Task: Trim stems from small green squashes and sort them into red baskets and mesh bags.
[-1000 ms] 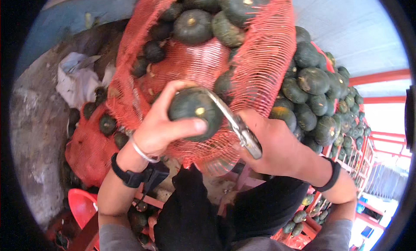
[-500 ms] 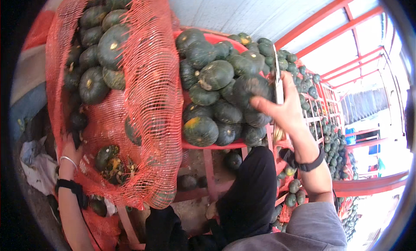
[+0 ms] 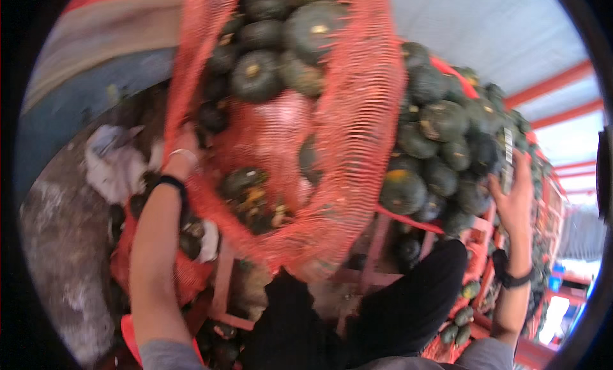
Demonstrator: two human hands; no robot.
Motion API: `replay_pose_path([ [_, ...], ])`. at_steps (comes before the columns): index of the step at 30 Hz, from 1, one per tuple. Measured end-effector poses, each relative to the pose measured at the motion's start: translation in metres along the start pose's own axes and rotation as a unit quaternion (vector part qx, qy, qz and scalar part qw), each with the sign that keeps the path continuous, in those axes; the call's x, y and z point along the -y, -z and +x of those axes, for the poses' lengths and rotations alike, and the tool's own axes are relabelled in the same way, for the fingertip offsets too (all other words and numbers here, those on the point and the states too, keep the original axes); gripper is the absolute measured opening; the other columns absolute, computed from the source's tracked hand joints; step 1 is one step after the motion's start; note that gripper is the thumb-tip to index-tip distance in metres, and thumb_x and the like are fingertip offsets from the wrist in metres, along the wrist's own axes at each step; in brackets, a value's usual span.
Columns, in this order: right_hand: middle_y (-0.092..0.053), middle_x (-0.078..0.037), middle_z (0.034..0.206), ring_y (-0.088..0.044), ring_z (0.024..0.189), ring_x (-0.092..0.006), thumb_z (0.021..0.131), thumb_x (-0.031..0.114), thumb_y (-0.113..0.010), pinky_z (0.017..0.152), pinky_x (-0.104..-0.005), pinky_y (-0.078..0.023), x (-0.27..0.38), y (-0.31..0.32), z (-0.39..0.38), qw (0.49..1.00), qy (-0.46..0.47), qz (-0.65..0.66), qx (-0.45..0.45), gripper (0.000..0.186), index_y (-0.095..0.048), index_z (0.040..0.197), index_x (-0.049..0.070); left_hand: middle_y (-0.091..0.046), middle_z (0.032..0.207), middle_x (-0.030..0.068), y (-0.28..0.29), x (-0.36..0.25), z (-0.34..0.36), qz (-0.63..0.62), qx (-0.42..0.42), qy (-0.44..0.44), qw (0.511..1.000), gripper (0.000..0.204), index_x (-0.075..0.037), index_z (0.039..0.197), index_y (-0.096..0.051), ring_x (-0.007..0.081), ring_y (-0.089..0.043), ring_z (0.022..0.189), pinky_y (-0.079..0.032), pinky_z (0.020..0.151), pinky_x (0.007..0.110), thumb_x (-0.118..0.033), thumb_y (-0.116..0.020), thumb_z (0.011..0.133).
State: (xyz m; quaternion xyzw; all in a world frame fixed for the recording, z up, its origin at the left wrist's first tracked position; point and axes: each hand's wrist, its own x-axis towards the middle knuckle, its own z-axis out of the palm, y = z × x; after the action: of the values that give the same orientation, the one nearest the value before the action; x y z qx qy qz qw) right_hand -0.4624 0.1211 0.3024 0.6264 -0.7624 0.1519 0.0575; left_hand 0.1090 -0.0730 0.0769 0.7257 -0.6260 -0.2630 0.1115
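Observation:
My left hand (image 3: 185,144) is at the left rim of an orange mesh sack (image 3: 361,130), beside a small dark green squash (image 3: 212,117). Blur and the mesh hide its fingers. More round green squashes (image 3: 257,76) fill the far part of the sack; a broken one with yellow flesh (image 3: 250,194) lies near its front. To the right, my right hand (image 3: 516,194) has its thumb apart from the fingers, with a long, thin pale blade (image 3: 507,151) held upright in it. Its thumb is by the squashes (image 3: 445,119) heaped in a red container (image 3: 408,218).
Red metal bars (image 3: 555,82) and a pale panel (image 3: 472,18) stand at the far right. Below are pinkish frame bars (image 3: 373,252) and my knees in black trousers (image 3: 408,287). A whitish cloth (image 3: 115,162) lies on the stained floor (image 3: 64,242) at left.
The view has swung left, so the sack and the heap sit further right and more floor shows. My left hand stays at the sack's rim; my right hand stays by the heap with the blade.

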Motion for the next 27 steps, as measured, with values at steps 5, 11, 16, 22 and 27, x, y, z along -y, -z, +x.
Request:
replay_pose_path([
  [5,-0.056,-0.021,0.104,-0.055,0.097,-0.0342,0.072,0.007,-0.064,0.088,-0.0401,-0.042,0.025,0.003,-0.017,1.0,0.023,0.009,0.019,0.054,-0.043,0.122,0.0,-0.063,0.096,0.0162,0.033,-0.06,-0.034,0.007,-0.045,0.014,0.999,0.053,0.004,0.119,-0.043,0.0294,-0.062,0.09,-0.049,0.08,0.039,-0.012,-0.066,0.074],
  [11,-0.055,-0.02,0.103,-0.056,0.093,-0.0379,0.065,0.005,-0.069,0.081,-0.0408,-0.047,0.097,-0.009,-0.019,0.98,0.151,0.067,0.115,0.054,-0.047,0.114,0.003,-0.038,0.137,0.0214,0.045,-0.084,-0.107,-0.804,0.254,-0.027,0.537,0.068,-0.009,0.138,-0.032,0.0429,-0.042,0.123,-0.038,0.097,0.062,-0.013,-0.049,0.073],
  [16,-0.053,-0.016,0.087,-0.056,0.08,-0.0338,0.062,0.01,-0.069,0.071,-0.0407,-0.046,0.154,-0.036,-0.01,0.924,0.306,0.169,0.153,0.055,-0.048,0.111,0.001,-0.041,0.134,0.0221,0.011,-0.122,-0.142,-0.848,0.309,0.036,0.429,0.052,-0.01,0.134,-0.038,0.0466,-0.044,0.119,-0.043,0.088,0.064,-0.031,-0.04,0.087],
  [22,-0.046,-0.008,0.077,-0.052,0.072,-0.0229,0.07,0.019,-0.063,0.062,-0.0343,-0.042,0.191,-0.058,-0.015,0.903,0.395,0.081,0.146,0.054,-0.048,0.118,0.001,-0.055,0.12,0.0181,0.018,-0.156,-0.165,-0.825,0.361,0.118,0.417,0.056,-0.007,0.126,-0.047,0.0401,-0.056,0.106,-0.05,0.083,0.057,-0.051,-0.036,0.092],
  [27,-0.049,-0.006,0.078,-0.054,0.071,-0.0206,0.076,0.018,-0.054,0.062,-0.0321,-0.045,0.197,-0.073,-0.017,0.884,0.453,0.025,0.107,0.045,-0.052,0.117,0.0,-0.06,0.111,0.0145,0.017,-0.165,-0.173,-0.788,0.337,0.157,0.49,0.054,-0.005,0.116,-0.053,0.0291,-0.061,0.1,-0.052,0.081,0.052,-0.051,-0.039,0.092],
])
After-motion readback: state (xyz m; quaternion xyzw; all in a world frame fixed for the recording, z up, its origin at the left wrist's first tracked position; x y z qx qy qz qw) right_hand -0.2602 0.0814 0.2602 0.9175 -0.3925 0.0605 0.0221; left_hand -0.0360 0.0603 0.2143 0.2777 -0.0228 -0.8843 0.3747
